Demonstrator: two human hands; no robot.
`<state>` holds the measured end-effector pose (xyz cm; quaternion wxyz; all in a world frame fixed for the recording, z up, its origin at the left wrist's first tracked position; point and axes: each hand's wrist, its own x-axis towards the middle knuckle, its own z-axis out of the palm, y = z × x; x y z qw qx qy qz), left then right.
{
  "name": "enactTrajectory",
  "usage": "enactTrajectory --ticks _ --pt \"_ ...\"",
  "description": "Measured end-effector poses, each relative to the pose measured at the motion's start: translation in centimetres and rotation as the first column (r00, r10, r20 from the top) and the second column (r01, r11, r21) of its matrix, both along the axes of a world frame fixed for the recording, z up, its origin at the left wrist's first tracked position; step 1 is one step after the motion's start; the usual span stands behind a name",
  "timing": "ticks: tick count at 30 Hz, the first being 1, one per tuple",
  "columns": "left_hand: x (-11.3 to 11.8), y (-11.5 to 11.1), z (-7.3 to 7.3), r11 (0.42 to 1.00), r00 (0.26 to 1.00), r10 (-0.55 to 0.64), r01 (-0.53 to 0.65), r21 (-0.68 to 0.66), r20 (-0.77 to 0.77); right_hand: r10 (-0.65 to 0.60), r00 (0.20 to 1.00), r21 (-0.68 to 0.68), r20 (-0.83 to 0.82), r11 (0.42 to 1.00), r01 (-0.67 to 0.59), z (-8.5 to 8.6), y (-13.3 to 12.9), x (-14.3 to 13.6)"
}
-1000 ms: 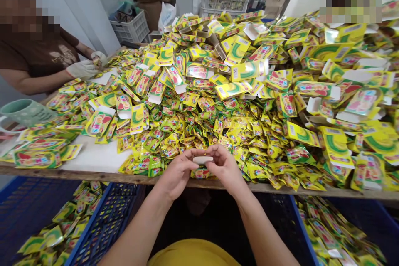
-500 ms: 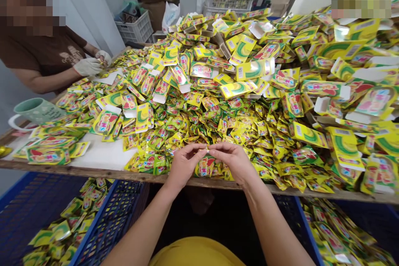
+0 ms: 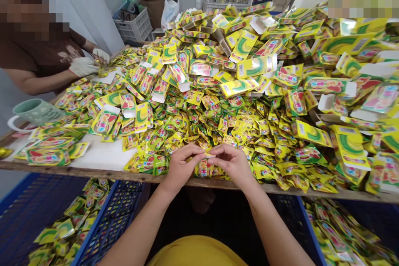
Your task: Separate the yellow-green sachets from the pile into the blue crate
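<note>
My left hand (image 3: 184,168) and my right hand (image 3: 233,163) meet above the table's front edge. Between their thumbs and forefingers they pinch the top of a small yellow box (image 3: 205,167) with a red picture and pink lettering. Its lower part shows between the hands. Behind them lies a large heap of small yellow-green candy packets (image 3: 199,112). Flat yellow cartons (image 3: 246,48), some with open white flaps, are piled over and behind the packets. Several more cartons (image 3: 48,156) lie at the table's left.
A green mug (image 3: 39,111) stands at the left. Beyond it a person's gloved hands (image 3: 83,67) work at the heap. Blue crates (image 3: 102,216) with filled cartons are below the table edge on both sides. White crates (image 3: 132,25) stand at the back.
My fingers have shifted slightly at the top of the box, and a thin yellow edge now shows between them. The other person's gloved hands moved a little left. The view has shifted slightly.
</note>
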<state>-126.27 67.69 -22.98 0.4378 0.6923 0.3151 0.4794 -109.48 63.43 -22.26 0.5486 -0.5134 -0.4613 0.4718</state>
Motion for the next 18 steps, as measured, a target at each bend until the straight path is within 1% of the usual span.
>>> enactTrajectory --ticks 2,5,8,9,10,12,13,14,15,16,17,18 --pt "-0.2 -0.3 -0.2 0.997 1.0 -0.008 0.009 0.073 -0.013 -0.04 0.991 0.119 0.131 0.993 0.025 -0.5 -0.4 -0.2" --pt "-0.5 -0.8 -0.7 0.993 0.998 -0.046 0.05 0.108 -0.033 -0.167 0.936 0.29 0.31 0.954 0.074 -1.3 -1.5 -1.3" --pt "-0.8 -1.3 -1.5 0.988 0.99 -0.087 0.1 0.117 -0.115 -0.312 0.888 0.41 0.339 0.898 0.159 -1.9 -3.0 -2.4" --pt "-0.7 -1.5 -1.7 0.985 0.984 -0.097 0.116 0.125 -0.149 -0.317 0.886 0.417 0.338 0.894 0.16 -2.1 -3.3 -2.4" --pt "-0.5 -1.6 -1.9 0.982 0.979 -0.103 0.128 0.136 -0.176 -0.292 0.893 0.404 0.343 0.904 0.14 -2.2 -3.4 -2.1" --pt "0.0 -1.8 -1.8 0.98 0.979 -0.087 0.117 0.161 -0.185 -0.236 0.894 0.334 0.38 0.937 0.105 -2.2 -3.0 -0.6" --pt "0.1 -1.9 -1.5 0.982 0.984 -0.053 0.081 0.17 -0.168 -0.245 0.875 0.298 0.417 0.947 0.123 -2.2 -2.5 0.5" --pt "0.0 -2.0 -1.1 0.986 0.989 0.004 0.021 0.167 -0.146 -0.276 0.836 0.271 0.475 0.949 0.159 -2.3 -1.8 1.7" --pt "-0.5 -2.1 -0.5 0.986 0.988 0.092 -0.074 0.151 -0.121 -0.313 0.77 0.256 0.556 0.946 0.2 -2.3 -1.0 2.9" --pt "-1.6 -2.1 0.3 0.972 0.972 0.213 -0.2 0.124 -0.101 -0.326 0.687 0.244 0.65 0.945 0.218 -2.4 -0.2 4.1" --pt "-3.4 -2.1 1.0 0.929 0.927 0.365 -0.356 0.099 -0.091 -0.309 0.597 0.227 0.741 0.951 0.21 -2.6 0.5 5.0" --pt "-6.1 -2.0 1.7 0.844 0.839 0.535 -0.528 0.092 -0.096 -0.267 0.515 0.203 0.815 0.963 0.179 -2.8 1.2 5.8"
